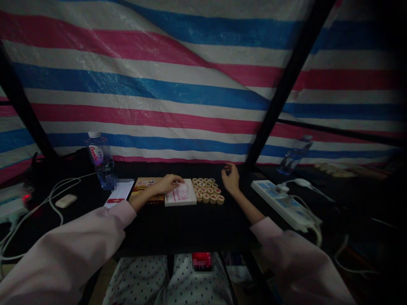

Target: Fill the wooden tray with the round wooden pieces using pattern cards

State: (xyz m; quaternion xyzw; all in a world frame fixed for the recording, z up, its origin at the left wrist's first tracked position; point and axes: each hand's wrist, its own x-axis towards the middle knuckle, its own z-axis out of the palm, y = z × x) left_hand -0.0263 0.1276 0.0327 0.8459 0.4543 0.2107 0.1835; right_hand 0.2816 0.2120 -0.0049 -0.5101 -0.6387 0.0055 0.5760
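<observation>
My left hand rests on the near-left corner of a folded white board with red lines, its fingers curled onto the top edge. Under and left of that board lies a brown game box. Several round wooden chess pieces with red and dark marks sit in rows right of the board. My right hand hovers just right of the pieces with fingers bent and slightly apart, holding nothing that I can see.
A water bottle stands at the back left, with a white card, a small white soap-like object and cables nearby. A white power strip lies at the right, and a second bottle behind it. A black pole rises behind.
</observation>
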